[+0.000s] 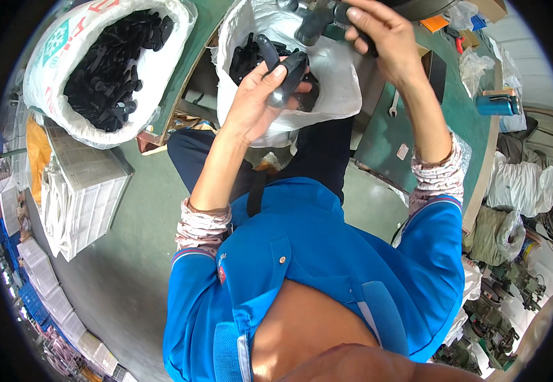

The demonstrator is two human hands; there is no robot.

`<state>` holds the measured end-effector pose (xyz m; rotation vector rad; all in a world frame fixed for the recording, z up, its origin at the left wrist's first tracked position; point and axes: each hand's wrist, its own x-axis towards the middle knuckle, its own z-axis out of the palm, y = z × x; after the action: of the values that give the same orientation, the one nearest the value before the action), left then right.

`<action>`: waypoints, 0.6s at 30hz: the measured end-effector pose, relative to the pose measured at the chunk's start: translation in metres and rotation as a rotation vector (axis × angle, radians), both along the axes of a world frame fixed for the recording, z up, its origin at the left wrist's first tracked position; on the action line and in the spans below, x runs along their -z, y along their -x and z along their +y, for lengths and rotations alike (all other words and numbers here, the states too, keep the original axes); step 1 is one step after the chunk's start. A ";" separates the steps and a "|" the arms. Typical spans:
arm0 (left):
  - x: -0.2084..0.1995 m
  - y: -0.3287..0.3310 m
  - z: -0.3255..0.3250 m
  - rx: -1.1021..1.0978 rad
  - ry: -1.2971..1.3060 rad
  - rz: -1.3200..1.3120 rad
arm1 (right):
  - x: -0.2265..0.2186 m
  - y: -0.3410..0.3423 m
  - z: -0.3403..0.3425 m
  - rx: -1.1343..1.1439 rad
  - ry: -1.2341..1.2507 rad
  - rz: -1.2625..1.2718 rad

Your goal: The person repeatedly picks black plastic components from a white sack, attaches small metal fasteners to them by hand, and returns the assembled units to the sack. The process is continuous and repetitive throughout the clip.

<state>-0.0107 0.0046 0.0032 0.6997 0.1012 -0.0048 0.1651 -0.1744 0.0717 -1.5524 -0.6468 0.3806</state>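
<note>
Left hand (pixel 252 104) grips black plastic parts (pixel 295 66), right hand (pixel 393 43) grasps dark piece (pixel 371 46); best kept steady over white sack (pixel 339 79).

Your bench (pixel 378 141) at right has a green top. On it: open-end wrench (pixel 394 104), small pinkish tag (pixel 402 151), dark flat piece (pixel 435 73), crumpled clear plastic (pixel 475 70), blue cylinder (pixel 495 106) by the right edge.
</note>
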 end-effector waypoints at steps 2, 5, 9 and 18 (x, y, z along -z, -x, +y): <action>-0.002 -0.001 -0.003 -0.047 0.012 -0.015 | -0.043 0.000 0.029 0.075 -0.062 0.147; -0.001 -0.003 -0.003 -0.050 0.038 -0.060 | -0.057 -0.016 0.041 0.097 0.000 0.084; 0.002 -0.007 -0.005 -0.037 0.076 -0.069 | -0.070 -0.026 0.053 0.117 0.139 0.128; 0.013 -0.015 0.007 -0.087 0.271 0.054 | 0.024 0.035 0.012 -0.138 0.220 -0.412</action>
<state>0.0039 0.0112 -0.0101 0.4238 0.1796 0.0455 0.1306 -0.1626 0.0481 -1.8207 -1.0642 0.2402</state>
